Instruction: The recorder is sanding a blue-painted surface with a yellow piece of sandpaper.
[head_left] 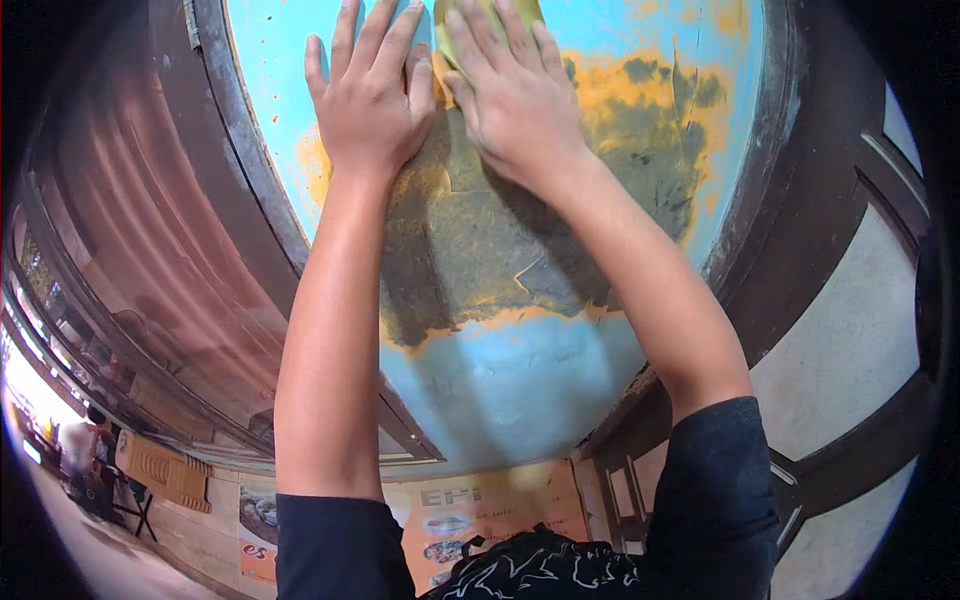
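Observation:
My left hand (pixel 374 95) lies flat with its fingers spread on a light blue painted panel (pixel 500 370). To its right, my right hand (pixel 517 105) presses a yellow-green sheet that looks like sandpaper (pixel 463 40) against the panel. The fingers of that hand lie over the sheet and hide part of it. Beneath both hands spreads a rough dark grey patch (pixel 450 240) with orange, ragged edges. A small crack-like mark shows in its lower part.
Dark brown framing (pixel 775 150) borders the panel. Pinkish drapery-like folds (pixel 170 220) show on the left, and pale panels (pixel 850 300) on the right. A printed orange poster (pixel 520 510), a tan plastic chair (pixel 165 470) and a blurred person (pixel 80 445) appear low in view.

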